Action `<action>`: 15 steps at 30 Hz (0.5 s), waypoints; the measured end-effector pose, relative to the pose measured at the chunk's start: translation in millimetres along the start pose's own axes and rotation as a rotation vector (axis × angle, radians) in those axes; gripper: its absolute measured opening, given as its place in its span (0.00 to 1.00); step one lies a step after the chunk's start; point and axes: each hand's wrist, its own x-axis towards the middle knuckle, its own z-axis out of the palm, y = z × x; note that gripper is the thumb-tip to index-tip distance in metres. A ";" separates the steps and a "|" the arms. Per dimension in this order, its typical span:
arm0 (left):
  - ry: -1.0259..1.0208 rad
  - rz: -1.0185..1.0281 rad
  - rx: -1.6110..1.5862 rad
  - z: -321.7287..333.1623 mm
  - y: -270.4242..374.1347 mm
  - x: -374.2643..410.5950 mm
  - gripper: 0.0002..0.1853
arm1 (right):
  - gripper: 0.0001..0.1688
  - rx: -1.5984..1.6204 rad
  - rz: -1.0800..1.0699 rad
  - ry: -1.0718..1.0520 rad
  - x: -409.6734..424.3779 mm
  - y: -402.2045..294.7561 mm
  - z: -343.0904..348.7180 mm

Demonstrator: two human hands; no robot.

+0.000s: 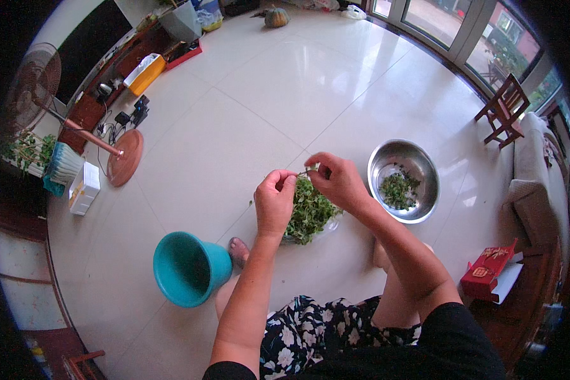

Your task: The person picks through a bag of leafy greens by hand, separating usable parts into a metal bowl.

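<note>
Between my two hands a thin green stem [303,173] is pinched above a heap of leafy greens [312,209]. My left hand [276,199] grips one end of it with thumb and forefinger. At the other end my right hand [336,179] holds it by the fingertips, a bit of leaf showing there. The heap lies on the floor in front of me, on what looks like clear plastic, partly hidden by my hands. To the right stands a stainless steel basin [403,152] with a smaller amount of greens [400,188] in its bottom.
A teal plastic bucket [190,268] stands by my left foot. Farther left are a standing fan [126,159] and a white box [85,189]. On the right are a small wooden chair [506,111], a sofa [534,175] and a red box [489,270]. A pumpkin [277,17] sits far ahead.
</note>
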 end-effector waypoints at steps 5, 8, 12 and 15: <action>0.038 0.026 0.082 0.0 9.7 -2.0 0.07 | 0.06 -0.048 -0.118 0.040 -1.9 -2.6 5.0; 0.048 0.053 0.084 2.2 4.9 -1.7 0.07 | 0.06 -0.115 -0.168 0.045 -1.7 4.4 9.0; 0.046 0.101 0.147 2.6 5.5 -3.4 0.07 | 0.06 -0.158 -0.187 0.145 2.3 11.8 18.4; 0.113 0.128 0.142 10.9 9.6 -5.6 0.08 | 0.07 0.717 0.487 0.009 15.3 24.6 12.2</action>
